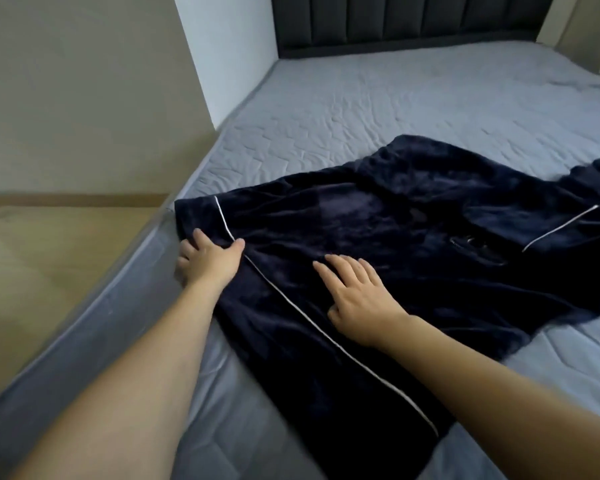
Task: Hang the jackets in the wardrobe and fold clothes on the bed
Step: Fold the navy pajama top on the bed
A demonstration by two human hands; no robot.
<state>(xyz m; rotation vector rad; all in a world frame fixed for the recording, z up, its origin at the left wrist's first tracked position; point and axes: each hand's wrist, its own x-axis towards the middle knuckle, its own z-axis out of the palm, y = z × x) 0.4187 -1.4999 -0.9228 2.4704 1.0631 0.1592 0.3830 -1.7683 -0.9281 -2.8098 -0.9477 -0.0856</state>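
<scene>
A dark navy velvet garment (388, 237) with thin white piping lies spread flat on the bed (361, 105), near its left edge. My left hand (208, 259) lies on the garment's left edge at the mattress side, its thumb touching the white piping and its fingers over the cloth's border. My right hand (357, 292) rests flat on the middle of the garment with its fingers straight and spread. A second piped part of the garment (568, 223) lies to the right.
The light blue quilted mattress stretches away to a dark padded headboard (395, 22). A beige wall (84, 98) and wooden floor (49, 254) lie to the left of the bed. White wall (229, 57) stands at the bed's far left corner.
</scene>
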